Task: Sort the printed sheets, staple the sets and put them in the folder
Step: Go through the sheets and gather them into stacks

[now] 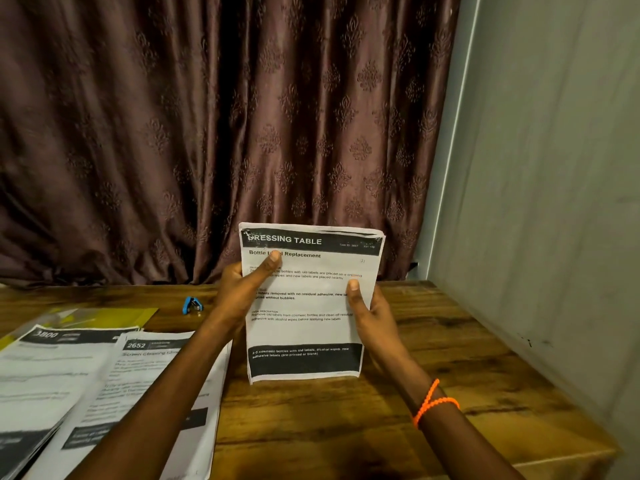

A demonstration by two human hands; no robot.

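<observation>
A stack of printed sheets headed "DRESSING TABLE" (304,327) stands upright above the wooden table (433,341). My left hand (242,289) grips its left edge with the thumb across the front. My right hand (370,313) grips the right edge, thumb on the page. Two more sets of printed sheets lie flat at the left: one marked "3800" (45,375) and one marked "2652" (138,382), partly under my left forearm. A small blue stapler (192,304) sits behind them. A yellow folder (104,318) lies at the far left, partly covered by the sheets.
A brown patterned curtain (225,133) hangs behind the table. A grey wall (554,202) runs along the table's right side. An orange bead bracelet (433,403) circles my right wrist. The table's front right corner is at the lower right.
</observation>
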